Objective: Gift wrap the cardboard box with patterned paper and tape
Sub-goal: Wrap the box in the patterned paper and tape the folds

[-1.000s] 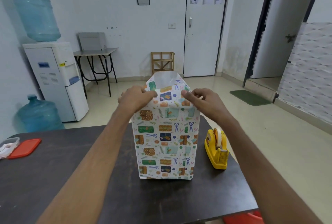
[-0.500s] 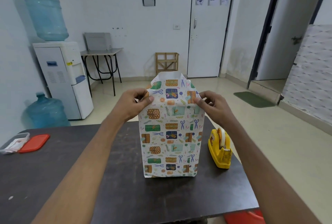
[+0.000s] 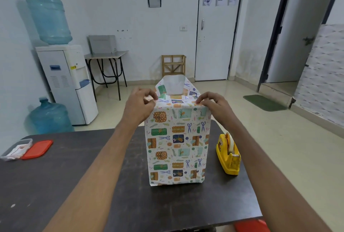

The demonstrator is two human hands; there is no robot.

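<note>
Standing upright near the table's [image 3: 74, 185] right end, the box [image 3: 176, 144] is covered in patterned paper [image 3: 168, 131]. At the box's top corners, the left hand [image 3: 139, 104] and right hand [image 3: 214, 104] each pinch the paper's folded edge. A yellow tape dispenser [image 3: 228, 154] sits just right of the box.

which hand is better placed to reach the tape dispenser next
Likely right: the tape dispenser sits right of the wrapped box, near the right hand; the left hand would cross it.
</note>
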